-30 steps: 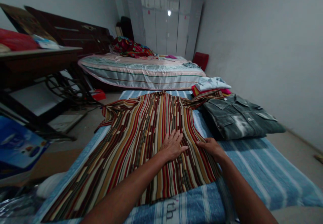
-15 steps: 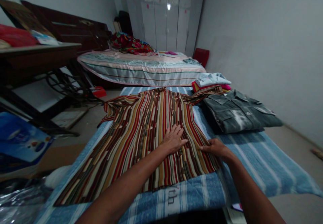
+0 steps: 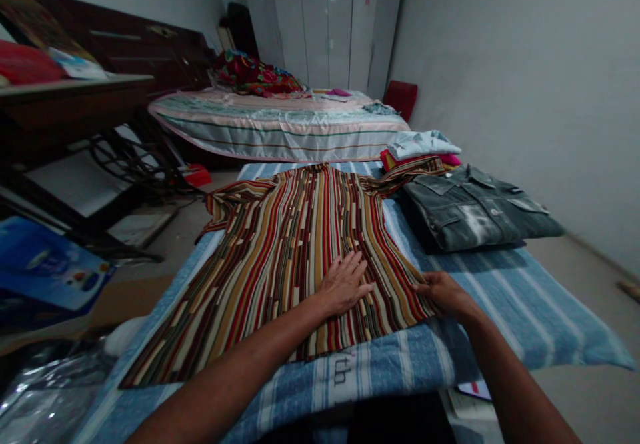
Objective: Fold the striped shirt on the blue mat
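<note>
A striped shirt (image 3: 280, 264) in red, brown, tan and cream lies spread on a table covered with a blue-and-white striped cloth (image 3: 500, 304). Its collar points away from me and both sleeves stretch out sideways. My left hand (image 3: 345, 284) rests flat on the shirt's lower right part, fingers extended. At the shirt's right side edge, near the hem, my right hand (image 3: 443, 292) pinches the fabric between thumb and fingers. The right sleeve reaches toward the stack of clothes.
A folded dark grey denim garment (image 3: 483, 211) lies to the right, with folded clothes (image 3: 423, 147) behind it. Beyond stands a bed (image 3: 280, 124). On the left are a sewing machine table (image 3: 75, 97), a blue box (image 3: 47, 271) and clear plastic wrapping (image 3: 50, 391).
My right hand has moved slightly right with the shirt's edge in its pinch. The left hand stays flat in nearly the same place. The view has tilted slightly.
</note>
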### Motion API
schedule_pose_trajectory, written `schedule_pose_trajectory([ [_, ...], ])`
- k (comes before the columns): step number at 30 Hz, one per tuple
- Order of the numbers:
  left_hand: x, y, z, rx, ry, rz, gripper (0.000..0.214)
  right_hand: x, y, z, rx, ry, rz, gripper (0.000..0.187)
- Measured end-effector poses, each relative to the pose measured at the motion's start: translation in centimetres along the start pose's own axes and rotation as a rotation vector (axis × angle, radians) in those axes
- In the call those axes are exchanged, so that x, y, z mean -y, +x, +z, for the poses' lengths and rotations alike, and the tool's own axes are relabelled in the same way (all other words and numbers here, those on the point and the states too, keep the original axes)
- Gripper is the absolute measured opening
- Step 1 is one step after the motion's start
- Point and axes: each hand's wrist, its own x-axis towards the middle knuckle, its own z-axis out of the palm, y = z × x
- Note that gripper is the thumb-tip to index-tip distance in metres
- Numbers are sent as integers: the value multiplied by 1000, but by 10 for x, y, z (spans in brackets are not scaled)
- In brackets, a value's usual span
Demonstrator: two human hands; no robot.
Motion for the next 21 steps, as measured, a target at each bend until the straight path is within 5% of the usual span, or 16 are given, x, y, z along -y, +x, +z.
schedule_pose_trajectory([
  [5,2,0,3,-42,19,30,58,6,-9,-4,92,220,-14,35],
  [13,0,0,2,-54,35,24,55,6,-20,0,-22,563,-47,40],
  [21,1,1,6,-80,38,27,56,5,-37,16,-61,566,-190,66],
])
